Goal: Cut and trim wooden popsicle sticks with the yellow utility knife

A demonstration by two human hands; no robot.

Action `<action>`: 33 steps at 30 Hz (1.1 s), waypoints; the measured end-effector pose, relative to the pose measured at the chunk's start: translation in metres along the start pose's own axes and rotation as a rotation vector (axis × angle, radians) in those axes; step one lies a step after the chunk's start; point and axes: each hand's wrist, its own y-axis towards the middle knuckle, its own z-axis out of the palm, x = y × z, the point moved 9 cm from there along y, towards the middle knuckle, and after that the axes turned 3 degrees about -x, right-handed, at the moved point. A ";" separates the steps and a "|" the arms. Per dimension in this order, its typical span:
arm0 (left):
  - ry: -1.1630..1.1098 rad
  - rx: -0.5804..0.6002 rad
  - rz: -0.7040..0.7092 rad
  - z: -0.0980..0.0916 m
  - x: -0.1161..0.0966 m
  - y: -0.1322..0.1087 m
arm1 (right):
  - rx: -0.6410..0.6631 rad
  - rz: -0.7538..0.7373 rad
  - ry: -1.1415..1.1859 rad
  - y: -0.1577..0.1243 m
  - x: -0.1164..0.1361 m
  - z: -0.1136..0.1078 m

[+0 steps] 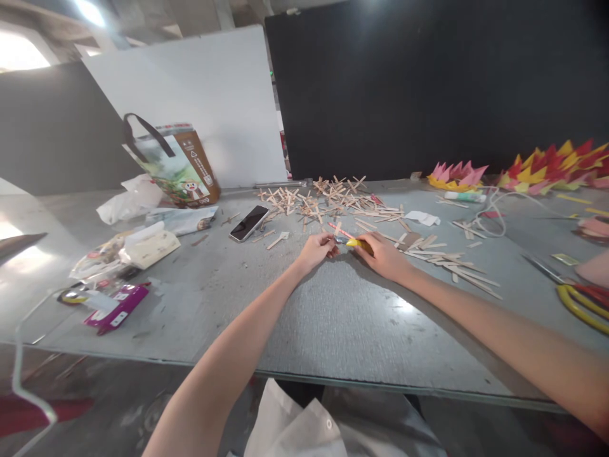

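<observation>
My left hand (318, 249) and my right hand (383, 254) rest on the grey table (295, 317), almost touching. The right hand's fingers are curled round a yellow-handled tool (356, 242), perhaps a small cutter. The left hand is pinched at the tool's tip, on something too small to name. A red stick (340, 231) lies just beyond the hands. A heap of short wooden sticks (328, 200) spreads behind them, and more wooden sticks (447, 257) trail off to the right.
A phone (249, 223) lies left of the hands. A paper bag (183, 162), plastic wrappers (130, 200) and a purple packet (118, 306) sit at left. Folded paper shapes (552, 166), a white cable (495, 212) and yellow-handled scissors (580, 303) are at right. Black and white boards stand behind.
</observation>
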 end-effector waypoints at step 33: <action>0.004 -0.004 0.004 0.000 0.000 0.000 | -0.005 0.009 -0.020 0.000 -0.002 0.000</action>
